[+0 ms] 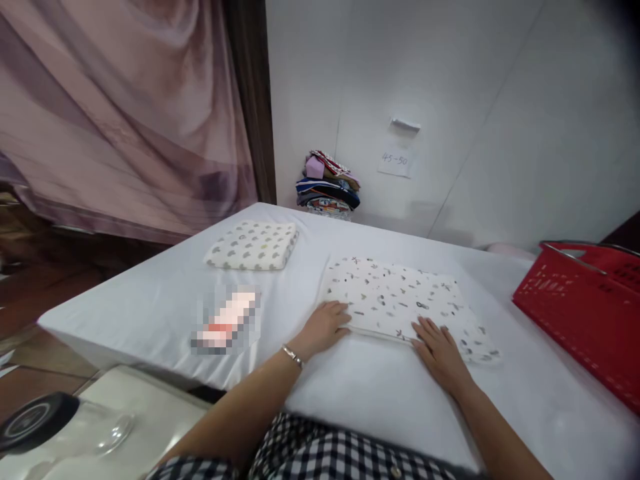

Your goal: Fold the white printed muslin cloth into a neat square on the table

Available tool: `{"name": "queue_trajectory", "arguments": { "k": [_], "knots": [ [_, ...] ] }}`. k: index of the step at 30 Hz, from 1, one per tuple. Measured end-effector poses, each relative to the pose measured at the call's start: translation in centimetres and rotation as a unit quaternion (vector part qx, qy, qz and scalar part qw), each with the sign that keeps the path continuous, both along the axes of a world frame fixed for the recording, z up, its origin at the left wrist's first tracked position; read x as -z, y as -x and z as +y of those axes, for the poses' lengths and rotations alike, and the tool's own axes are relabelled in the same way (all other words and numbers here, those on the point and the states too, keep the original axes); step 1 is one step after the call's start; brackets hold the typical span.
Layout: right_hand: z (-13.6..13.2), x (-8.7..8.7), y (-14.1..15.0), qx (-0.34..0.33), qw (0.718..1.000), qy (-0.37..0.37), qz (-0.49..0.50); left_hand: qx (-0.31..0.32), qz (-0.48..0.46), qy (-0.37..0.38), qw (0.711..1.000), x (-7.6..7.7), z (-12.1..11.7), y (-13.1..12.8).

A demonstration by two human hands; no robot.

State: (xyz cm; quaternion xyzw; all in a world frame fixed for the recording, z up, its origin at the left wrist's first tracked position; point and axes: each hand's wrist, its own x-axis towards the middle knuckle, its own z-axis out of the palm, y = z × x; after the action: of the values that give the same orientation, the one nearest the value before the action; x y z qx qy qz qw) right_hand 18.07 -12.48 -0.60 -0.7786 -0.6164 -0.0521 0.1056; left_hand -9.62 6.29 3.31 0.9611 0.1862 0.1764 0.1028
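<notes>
A white cloth with small dark prints (395, 297) lies folded flat on the white table (160, 300) in front of me. My left hand (323, 327), with a bracelet at the wrist, rests at the cloth's near left edge, fingers curled against it. My right hand (440, 353) lies flat on the cloth's near edge, fingers spread. Neither hand lifts anything.
A second folded cloth with grey prints (253, 245) sits further back on the left. A blurred pink and white item (226, 320) lies near the left. A red plastic basket (585, 307) stands at the right. A stack of colourful clothes (327, 187) leans by the wall.
</notes>
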Motion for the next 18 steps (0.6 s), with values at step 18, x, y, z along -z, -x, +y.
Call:
{"name": "queue_trajectory", "arguments": {
  "k": [18],
  "knots": [
    [5.4,-1.6,7.1,-0.09,0.992,0.083,0.022,-0.312,-0.111,0.202,0.922,0.6,3.9,1.8]
  ]
}}
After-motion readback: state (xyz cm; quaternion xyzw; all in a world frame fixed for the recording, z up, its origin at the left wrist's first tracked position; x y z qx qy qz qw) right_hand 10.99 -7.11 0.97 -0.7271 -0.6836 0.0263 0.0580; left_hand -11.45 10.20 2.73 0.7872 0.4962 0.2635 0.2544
